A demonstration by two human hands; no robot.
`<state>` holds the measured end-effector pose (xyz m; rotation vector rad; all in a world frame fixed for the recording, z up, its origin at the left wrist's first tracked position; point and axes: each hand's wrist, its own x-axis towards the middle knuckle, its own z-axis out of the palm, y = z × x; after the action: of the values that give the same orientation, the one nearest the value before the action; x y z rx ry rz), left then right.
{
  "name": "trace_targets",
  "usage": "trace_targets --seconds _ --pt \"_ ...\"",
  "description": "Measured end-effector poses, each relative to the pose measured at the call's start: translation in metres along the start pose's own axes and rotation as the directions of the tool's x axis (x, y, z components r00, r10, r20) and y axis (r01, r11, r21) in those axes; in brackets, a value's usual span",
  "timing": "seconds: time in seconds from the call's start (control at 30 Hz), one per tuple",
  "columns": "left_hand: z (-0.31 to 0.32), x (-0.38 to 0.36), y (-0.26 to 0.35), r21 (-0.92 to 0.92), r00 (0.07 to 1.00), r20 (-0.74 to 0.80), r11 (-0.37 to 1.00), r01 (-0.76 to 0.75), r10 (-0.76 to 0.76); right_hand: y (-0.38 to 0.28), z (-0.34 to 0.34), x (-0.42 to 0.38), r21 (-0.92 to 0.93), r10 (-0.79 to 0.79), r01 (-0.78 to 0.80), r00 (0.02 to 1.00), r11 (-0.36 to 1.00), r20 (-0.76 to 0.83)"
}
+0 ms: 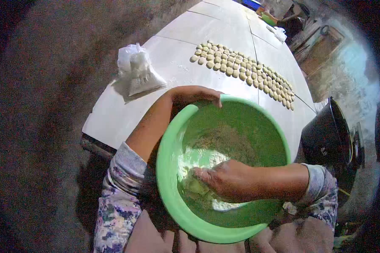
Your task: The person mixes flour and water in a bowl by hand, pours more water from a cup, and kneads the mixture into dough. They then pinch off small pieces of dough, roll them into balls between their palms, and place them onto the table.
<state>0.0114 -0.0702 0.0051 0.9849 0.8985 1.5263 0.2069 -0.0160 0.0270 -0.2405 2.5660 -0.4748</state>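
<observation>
One left hand (196, 94): upper middle of the frame, bent over the far-left rim of the basin, its fingers closed around this edge.
One right hand (226, 179): lower centre of the frame, inside the basin, the thumb toward the left and touching the pale dough mixture (195, 186); the fingers are mostly hidden, so I cannot tell if they pinch it or only press on it.
Green basin (166, 177): lower centre of the frame, with the mixture and white powder (223, 205) at its bottom.
Dough pieces (240, 70): many small round ones, in close rows, from upper middle toward the right of the frame.
White surface (114, 116): beneath these pieces, across the upper half of the frame.
Plastic bag (142, 78): upper left of the frame, standing on the surface, near some scattered powder.
Black bucket (325, 135): right side of the frame, beside the surface.
</observation>
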Motion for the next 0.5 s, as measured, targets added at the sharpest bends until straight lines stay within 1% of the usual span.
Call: trace_targets --seconds 0.03,0.07,0.1,0.13,0.17,0.23,0.27,0.3,0.33,0.37,0.4,0.43,0.47,0.5 --pt "0.008 -0.001 0.005 0.047 1.0 -0.025 0.999 0.014 -0.013 0.006 0.01 -0.001 -0.001 0.0 0.0 1.0 1.0 -0.003" --pt "0.015 -0.003 0.009 0.094 0.998 -0.052 0.995 0.029 -0.024 0.012 0.019 -0.002 -0.124 -0.076 0.059 0.988 0.991 -0.137" --pt "0.021 -0.004 0.013 0.138 0.996 -0.082 0.989 0.046 -0.035 0.012 0.021 -0.002 -0.25 -0.165 0.1 0.952 0.963 -0.256" --pt "0.023 -0.006 0.014 0.18 0.993 -0.112 0.982 0.066 -0.046 0.012 0.019 -0.002 -0.248 -0.167 0.103 0.953 0.963 -0.254" --pt "0.015 -0.004 0.009 0.178 0.992 -0.115 0.982 0.067 -0.047 0.01 0.015 -0.002 -0.278 -0.19 0.121 0.953 0.953 -0.238" --pt "-0.006 0.002 -0.007 -0.064 1.0 0.021 0.998 -0.013 0.015 0.01 0.019 0.002 -0.309 -0.211 0.137 0.952 0.941 -0.221" --pt "-0.008 0.003 -0.012 0.072 0.993 0.054 0.992 -0.105 0.101 0.012 0.029 0.008 -0.378 -0.323 0.226 0.922 0.898 -0.215" --pt "-0.005 0.001 -0.01 0.073 0.993 0.057 0.992 -0.105 0.101 0.009 0.03 0.013 -0.445 -0.429 0.307 0.881 0.841 -0.202" --pt "-0.002 -0.002 -0.007 0.008 0.998 0.02 0.998 -0.061 0.06 0.007 0.026 0.013 -0.404 -0.462 0.37 0.873 0.837 -0.156" --pt "0.0 -0.003 -0.004 -0.056 1.0 -0.011 0.998 -0.018 0.018 0.004 0.022 0.017 -0.404 -0.456 0.363 0.875 0.84 -0.161" --pt "-0.002 -0.002 -0.004 0.012 0.998 0.001 0.998 -0.06 0.06 -0.001 0.017 0.022 -0.274 -0.372 0.339 0.925 0.9 -0.077" --pt "-0.002 -0.002 -0.004 0.013 0.998 0.006 0.998 -0.063 0.063 -0.003 0.014 0.024 -0.144 -0.294 0.294 0.956 0.945 0.021" --pt "0.0 -0.003 -0.006 0.039 0.996 -0.009 0.995 -0.093 0.093 -0.001 0.019 0.022 -0.229 -0.335 0.305 0.936 0.924 -0.105" --pt "0.001 -0.004 -0.006 0.066 0.992 -0.024 0.99 -0.122 0.123 0.0 0.02 0.023 -0.233 -0.333 0.302 0.937 0.925 -0.107"
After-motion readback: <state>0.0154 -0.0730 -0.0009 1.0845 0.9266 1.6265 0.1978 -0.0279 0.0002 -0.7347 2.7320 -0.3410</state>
